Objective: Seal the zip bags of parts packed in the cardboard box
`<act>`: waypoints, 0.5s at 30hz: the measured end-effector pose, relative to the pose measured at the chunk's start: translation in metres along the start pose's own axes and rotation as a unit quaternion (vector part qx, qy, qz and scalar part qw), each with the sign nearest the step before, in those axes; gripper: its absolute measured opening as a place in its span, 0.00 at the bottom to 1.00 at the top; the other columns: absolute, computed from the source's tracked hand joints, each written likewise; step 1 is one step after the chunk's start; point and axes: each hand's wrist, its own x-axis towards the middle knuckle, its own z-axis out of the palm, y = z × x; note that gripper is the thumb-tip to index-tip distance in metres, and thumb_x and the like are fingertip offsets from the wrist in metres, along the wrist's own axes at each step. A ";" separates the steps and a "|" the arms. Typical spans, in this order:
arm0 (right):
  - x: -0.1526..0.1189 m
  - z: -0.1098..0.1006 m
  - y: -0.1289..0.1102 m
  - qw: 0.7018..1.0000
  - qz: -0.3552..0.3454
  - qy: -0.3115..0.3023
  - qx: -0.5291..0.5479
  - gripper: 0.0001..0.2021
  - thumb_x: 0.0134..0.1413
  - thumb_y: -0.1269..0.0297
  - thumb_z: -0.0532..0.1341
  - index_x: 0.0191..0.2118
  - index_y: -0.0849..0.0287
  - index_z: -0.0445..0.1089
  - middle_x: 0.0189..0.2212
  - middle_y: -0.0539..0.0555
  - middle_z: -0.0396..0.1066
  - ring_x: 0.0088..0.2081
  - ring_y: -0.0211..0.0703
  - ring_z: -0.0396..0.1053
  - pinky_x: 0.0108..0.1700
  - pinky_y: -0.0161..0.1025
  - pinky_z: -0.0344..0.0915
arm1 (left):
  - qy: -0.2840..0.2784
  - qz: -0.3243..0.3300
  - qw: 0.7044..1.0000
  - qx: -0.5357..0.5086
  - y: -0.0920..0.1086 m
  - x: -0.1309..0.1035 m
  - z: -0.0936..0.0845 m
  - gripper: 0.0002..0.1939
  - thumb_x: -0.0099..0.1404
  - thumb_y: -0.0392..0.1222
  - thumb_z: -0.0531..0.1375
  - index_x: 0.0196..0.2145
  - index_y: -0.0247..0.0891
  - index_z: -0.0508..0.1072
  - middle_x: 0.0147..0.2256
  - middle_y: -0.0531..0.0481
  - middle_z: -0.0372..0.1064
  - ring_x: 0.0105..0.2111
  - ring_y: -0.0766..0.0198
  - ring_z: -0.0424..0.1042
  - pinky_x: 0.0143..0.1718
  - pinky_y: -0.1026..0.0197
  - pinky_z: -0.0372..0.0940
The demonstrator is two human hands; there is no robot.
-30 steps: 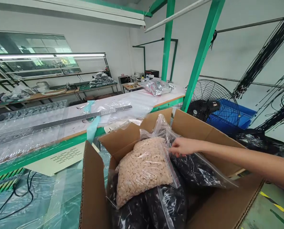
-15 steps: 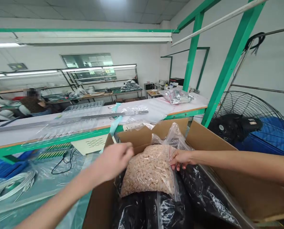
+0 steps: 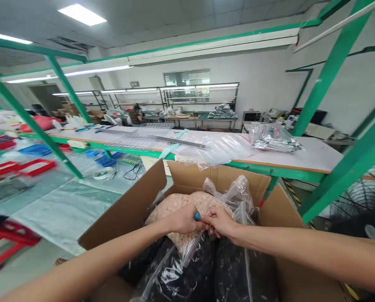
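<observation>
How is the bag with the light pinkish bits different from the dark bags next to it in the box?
The beige-pink bag holds pale, pinkish little pieces; the black bags hold dark, glossy ones. The beige-pink bag lies on top, farther back in the cardboard box; the black bags sit lower and nearer. The left hand and right hand both grip the beige-pink bag's edge, not the black bags. All are clear plastic bags in the same box.

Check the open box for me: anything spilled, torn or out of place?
Nothing stands out. Both hands, left hand and right hand, pinch the clear bag of beige pieces atop the dark bags inside the cardboard box. No loose pieces or tears show.
</observation>
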 end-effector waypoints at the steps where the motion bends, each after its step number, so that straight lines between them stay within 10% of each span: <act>1: 0.003 0.000 0.003 1.000 -0.007 -0.011 0.002 0.12 0.61 0.62 0.60 0.28 0.62 0.62 0.21 0.48 0.68 0.17 0.30 0.60 0.14 0.28 0.51 | 0.017 -0.019 0.999 -0.019 0.000 -0.002 0.004 0.13 0.56 0.44 0.57 0.19 0.35 0.63 0.19 0.56 0.51 0.21 0.70 0.50 0.22 0.64 0.46; 15: 0.013 -0.016 -0.014 0.975 -0.089 -0.179 -0.098 0.15 0.58 0.68 0.60 0.20 0.63 0.65 0.17 0.49 0.65 0.17 0.32 0.60 0.18 0.30 0.55 | 0.033 -0.065 0.984 -0.161 -0.024 -0.002 0.011 0.10 0.49 0.43 0.56 0.18 0.36 0.60 0.17 0.57 0.50 0.19 0.71 0.48 0.20 0.64 0.45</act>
